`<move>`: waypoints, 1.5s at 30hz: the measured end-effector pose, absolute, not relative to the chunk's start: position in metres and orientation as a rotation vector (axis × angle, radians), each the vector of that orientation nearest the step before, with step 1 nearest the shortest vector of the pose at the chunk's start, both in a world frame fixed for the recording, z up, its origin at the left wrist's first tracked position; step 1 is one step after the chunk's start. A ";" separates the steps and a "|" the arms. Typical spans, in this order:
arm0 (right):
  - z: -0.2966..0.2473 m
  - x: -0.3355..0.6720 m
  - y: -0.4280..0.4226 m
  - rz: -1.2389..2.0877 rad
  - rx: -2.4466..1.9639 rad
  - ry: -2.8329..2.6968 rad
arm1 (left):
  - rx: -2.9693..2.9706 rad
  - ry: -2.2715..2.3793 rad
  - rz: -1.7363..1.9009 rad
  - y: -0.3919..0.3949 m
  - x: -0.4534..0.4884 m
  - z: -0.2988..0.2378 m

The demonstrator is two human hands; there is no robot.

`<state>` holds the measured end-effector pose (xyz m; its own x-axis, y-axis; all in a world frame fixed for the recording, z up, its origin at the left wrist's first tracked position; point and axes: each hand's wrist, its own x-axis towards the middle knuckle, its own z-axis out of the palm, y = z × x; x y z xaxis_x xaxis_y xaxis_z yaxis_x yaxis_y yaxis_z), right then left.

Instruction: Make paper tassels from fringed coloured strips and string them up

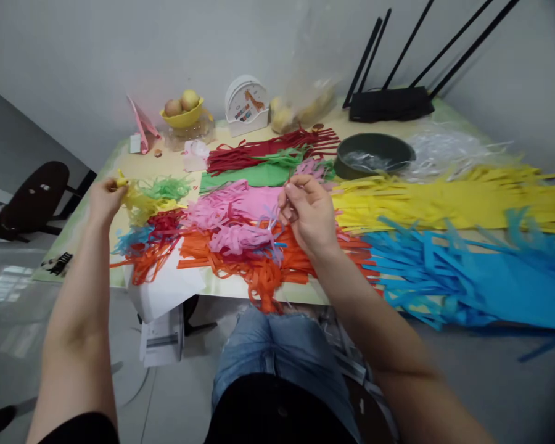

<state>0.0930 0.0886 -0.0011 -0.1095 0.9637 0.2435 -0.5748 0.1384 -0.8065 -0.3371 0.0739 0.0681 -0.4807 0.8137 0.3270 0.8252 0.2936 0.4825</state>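
My left hand (105,198) is closed in a pinch on the top of a yellow fringed paper tassel (141,202), whose strips hang down over the left side of the table. My right hand (311,209) is held above the middle of the table with thumb and fingers pressed together; what lies between them is too small to make out. Just below and left of it lies a pink tassel (240,239), with thin pale strands at its right end. Green (169,187), red (165,223) and orange (263,283) tassels lie around it.
Fringed yellow (453,200), blue (504,271) and dark red (268,149) sheets cover much of the table. Behind them stand a dark bowl (374,139), a black router (391,103) with tall antennas, a giraffe-print holder (247,105) and a yellow fruit basket (182,118).
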 end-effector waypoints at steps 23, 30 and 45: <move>0.011 -0.044 0.105 0.935 -0.788 -2.291 | -2.314 -2.504 -0.901 0.027 -0.232 0.001; 0.023 -0.013 0.112 0.868 -0.850 -2.174 | -1.886 -2.624 -0.831 0.009 -0.272 0.028; 0.027 0.053 0.072 1.084 -0.684 -1.752 | -2.083 -2.247 -2.436 0.012 -0.131 0.034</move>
<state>0.0527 0.0719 0.0271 -0.4093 0.8100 0.4200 -0.0145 0.4545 -0.8906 -0.1307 0.0118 0.0341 -0.2299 0.9587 0.1676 0.0898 -0.1505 0.9845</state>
